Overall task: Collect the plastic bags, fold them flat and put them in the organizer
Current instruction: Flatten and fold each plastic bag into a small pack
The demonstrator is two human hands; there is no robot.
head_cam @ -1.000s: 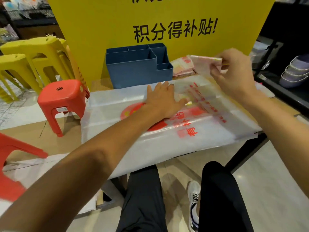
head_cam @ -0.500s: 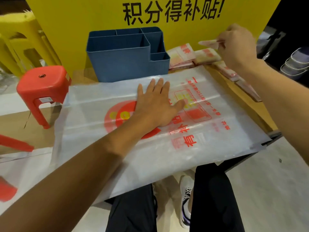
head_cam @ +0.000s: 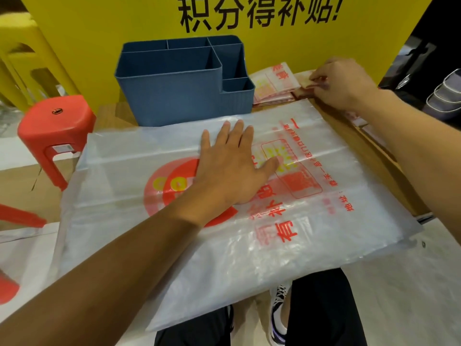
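Right hand [head_cam: 341,82] has dropped from mid-air to the table, pinching a folded bag [head_cam: 308,89] beside the folded stack [head_cam: 273,82]. Left hand [head_cam: 232,166] flat, fingers straight, pins the unfolded plastic bag [head_cam: 274,240]. Blue organizer [head_cam: 179,93] looks unfilled. Best keep the palm down to stop slipping.

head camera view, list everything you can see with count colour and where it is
large flat plastic bag: one, translucent white with red print, spread across the table, overhanging its near edge
blue plastic compartment organizer: one, behind the bag, no bags visible inside
small folded plastic bags: a stack, white and red, right of the organizer
wooden table: one, light brown, under the bag
red plastic stool: one, left of the table
yellow plastic stools: stacked, count unclear, far left
yellow sign: one, black characters, behind the organizer
left hand: flat, pressing the large bag
right hand: pinching a folded bag beside the stack
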